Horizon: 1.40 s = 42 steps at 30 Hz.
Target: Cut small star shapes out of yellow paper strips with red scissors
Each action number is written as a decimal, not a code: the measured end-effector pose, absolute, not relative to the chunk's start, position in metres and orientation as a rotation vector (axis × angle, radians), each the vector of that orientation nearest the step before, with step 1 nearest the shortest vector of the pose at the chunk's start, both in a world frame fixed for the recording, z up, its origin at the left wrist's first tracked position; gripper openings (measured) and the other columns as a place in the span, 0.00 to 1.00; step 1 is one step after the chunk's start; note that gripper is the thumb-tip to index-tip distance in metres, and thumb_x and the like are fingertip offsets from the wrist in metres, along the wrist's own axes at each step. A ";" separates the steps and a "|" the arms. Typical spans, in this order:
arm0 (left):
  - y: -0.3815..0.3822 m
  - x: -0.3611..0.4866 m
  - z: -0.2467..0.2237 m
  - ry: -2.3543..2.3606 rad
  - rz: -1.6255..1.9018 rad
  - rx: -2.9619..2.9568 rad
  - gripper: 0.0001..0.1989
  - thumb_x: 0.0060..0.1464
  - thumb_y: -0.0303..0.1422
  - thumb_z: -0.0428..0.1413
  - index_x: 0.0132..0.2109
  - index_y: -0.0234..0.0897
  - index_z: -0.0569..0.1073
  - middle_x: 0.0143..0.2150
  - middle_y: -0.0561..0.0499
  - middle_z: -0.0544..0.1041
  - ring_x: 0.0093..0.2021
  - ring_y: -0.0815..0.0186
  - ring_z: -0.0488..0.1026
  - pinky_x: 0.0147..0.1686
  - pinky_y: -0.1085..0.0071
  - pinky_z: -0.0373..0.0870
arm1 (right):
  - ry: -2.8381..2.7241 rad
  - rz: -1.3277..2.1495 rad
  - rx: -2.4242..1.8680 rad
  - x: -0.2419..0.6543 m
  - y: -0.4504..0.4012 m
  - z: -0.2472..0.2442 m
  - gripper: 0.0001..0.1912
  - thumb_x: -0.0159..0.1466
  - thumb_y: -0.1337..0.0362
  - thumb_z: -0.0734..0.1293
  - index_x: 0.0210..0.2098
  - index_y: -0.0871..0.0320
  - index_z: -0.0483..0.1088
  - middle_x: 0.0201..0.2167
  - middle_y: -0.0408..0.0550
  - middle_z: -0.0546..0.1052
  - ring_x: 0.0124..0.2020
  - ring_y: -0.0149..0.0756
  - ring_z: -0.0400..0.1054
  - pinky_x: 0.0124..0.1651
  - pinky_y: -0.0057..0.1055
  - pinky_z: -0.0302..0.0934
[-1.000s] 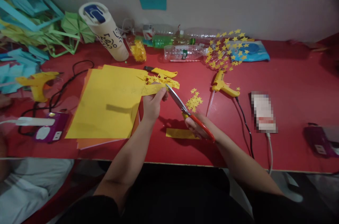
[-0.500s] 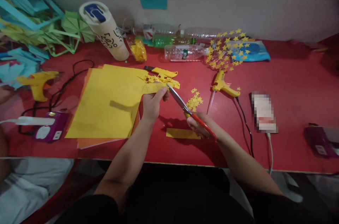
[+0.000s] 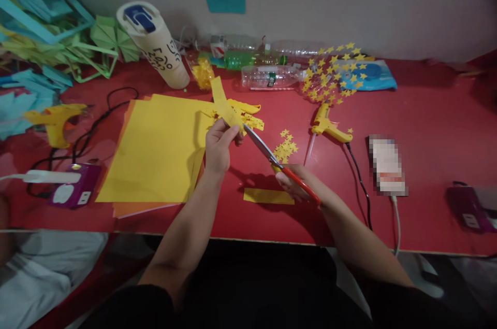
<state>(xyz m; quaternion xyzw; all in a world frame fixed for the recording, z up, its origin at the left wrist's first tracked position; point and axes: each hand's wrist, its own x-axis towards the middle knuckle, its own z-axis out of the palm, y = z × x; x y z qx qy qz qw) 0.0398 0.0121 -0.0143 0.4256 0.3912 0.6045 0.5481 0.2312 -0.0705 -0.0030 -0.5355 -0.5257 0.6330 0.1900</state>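
Observation:
My left hand (image 3: 220, 143) pinches a yellow paper strip (image 3: 222, 101), which points up and away to the left. Scissors (image 3: 267, 152) with red handles are in my right hand (image 3: 297, 180), their tips at the strip's near end beside my left fingertips. Below the blades lies a small pile of cut yellow stars (image 3: 286, 148). Another yellow strip (image 3: 268, 196) rests on the table near my right hand. Yellow paper scraps (image 3: 252, 120) and a yellow utility knife (image 3: 245, 106) sit just beyond my left hand.
Yellow sheets (image 3: 155, 153) are stacked at left. A glue gun (image 3: 330, 126) and a phone (image 3: 387, 164) lie at right; another glue gun (image 3: 56, 122) is at far left. A tumbler (image 3: 163, 54) and plastic bottles (image 3: 272, 76) line the back. A person sits at the left edge.
The yellow strip has swung from pointing left to pointing up and away, as my left hand turned. The scissors have barely moved.

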 end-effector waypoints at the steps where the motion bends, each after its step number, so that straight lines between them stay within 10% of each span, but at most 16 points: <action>1: 0.012 0.039 -0.014 0.925 1.426 1.010 0.07 0.48 0.35 0.60 0.28 0.37 0.71 0.20 0.57 0.70 0.20 0.76 0.66 0.21 0.78 0.64 | -1.471 1.788 -1.508 0.232 -0.071 -0.003 0.18 0.63 0.59 0.64 0.21 0.54 0.53 0.12 0.32 0.55 0.11 0.21 0.50 0.12 0.21 0.48; 42: 0.018 0.029 -0.012 0.968 1.282 1.235 0.06 0.46 0.32 0.57 0.24 0.36 0.69 0.18 0.57 0.71 0.19 0.76 0.65 0.19 0.79 0.65 | -1.515 1.783 -1.469 0.235 -0.070 0.000 0.22 0.61 0.50 0.66 0.21 0.54 0.54 0.14 0.33 0.56 0.13 0.22 0.49 0.14 0.22 0.45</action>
